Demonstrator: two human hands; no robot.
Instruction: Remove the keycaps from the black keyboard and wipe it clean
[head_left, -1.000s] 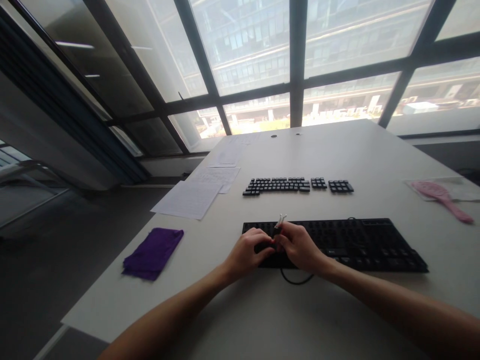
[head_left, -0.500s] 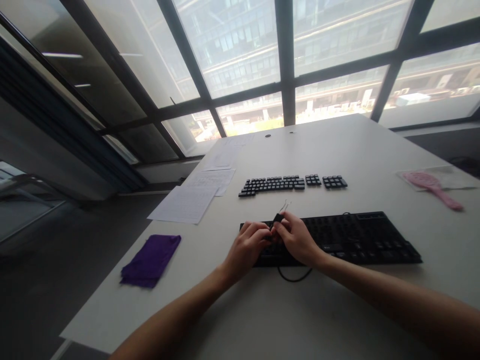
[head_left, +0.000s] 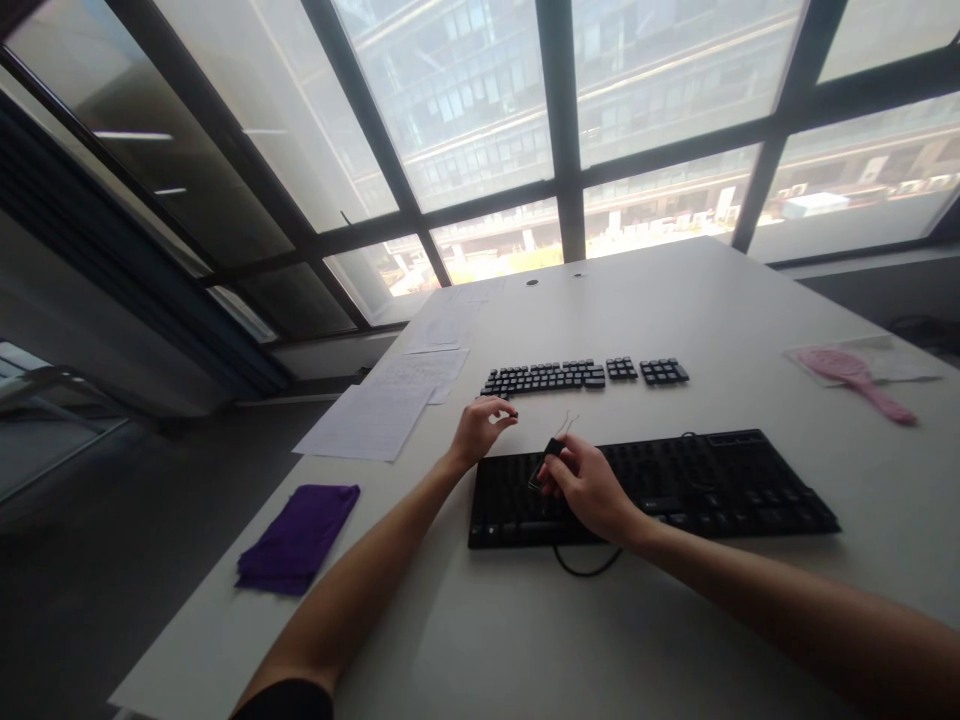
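Between the thumb and index finger of my left hand (head_left: pixel 480 428) is a small black keycap (head_left: pixel 514 415), at the lower left of the removed keycaps. My right hand (head_left: pixel 589 485) grips a wire keycap puller (head_left: pixel 555 446) by its black middle; thin wire prongs stick out above and below it. That hand is over the left half of a black keyboard (head_left: pixel 720 480), whose keys on the right look sparse and dark. Behind it, the removed keycaps (head_left: pixel 544 376) lie in rows, with two smaller blocks of keycaps (head_left: pixel 664 371) to the right.
A folded purple cloth (head_left: pixel 300 538) and sheets of paper (head_left: pixel 367 418) lie on the left of the white table (head_left: pixel 465 640). On the right, a pink hairbrush (head_left: pixel 855 378) rests on a clear bag. A black cable (head_left: pixel 589 572) loops out at the keyboard's front.
My left hand has parted from the right and moved up and left with a keycap, to the keycap rows. My right hand stays over the keyboard with the puller.
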